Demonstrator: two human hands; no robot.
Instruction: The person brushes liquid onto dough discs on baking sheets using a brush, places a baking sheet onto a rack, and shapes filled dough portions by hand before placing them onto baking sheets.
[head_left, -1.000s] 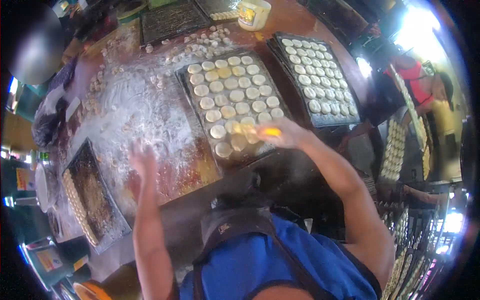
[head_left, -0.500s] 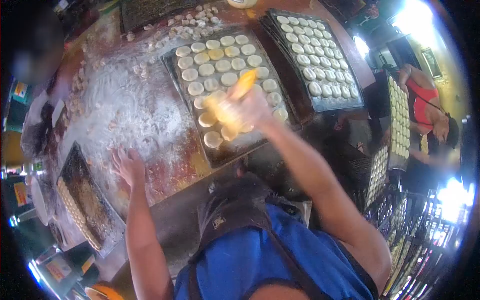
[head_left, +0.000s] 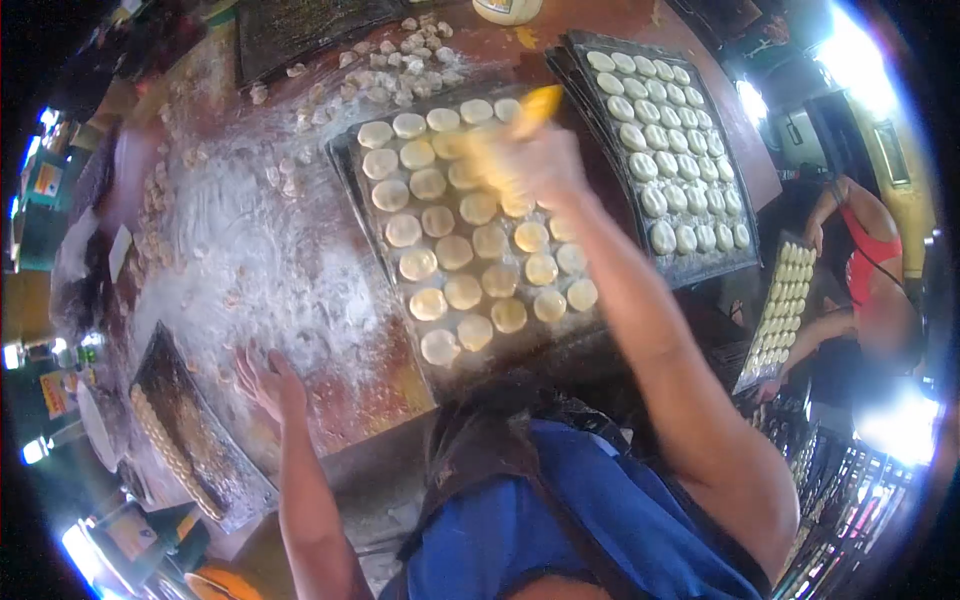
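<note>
My right hand (head_left: 548,168) is closed around a yellow-handled pastry brush (head_left: 541,104), blurred by motion, over the back part of a dark baking tray (head_left: 352,180). Rows of flat dough rounds (head_left: 463,292) cover this tray, and several look yellowish and glossy. Hand and brush hide some rounds in the back rows. My left hand (head_left: 272,386) is held with fingers spread over the floured worktable (head_left: 250,275), left of the tray, with nothing in it.
Right of my tray stands a stack of trays (head_left: 705,262), its top one filled with dough rounds. Small dough lumps (head_left: 410,62) lie at the back, near a whitish container (head_left: 507,10). Another tray (head_left: 195,425) is at left. At right, a person in red (head_left: 868,245) holds a loaded tray (head_left: 782,312).
My right hand with the brush has moved from the front-left rounds to the back of the tray. More front rounds look yellowish. The view has shifted; the other person's tray sits lower.
</note>
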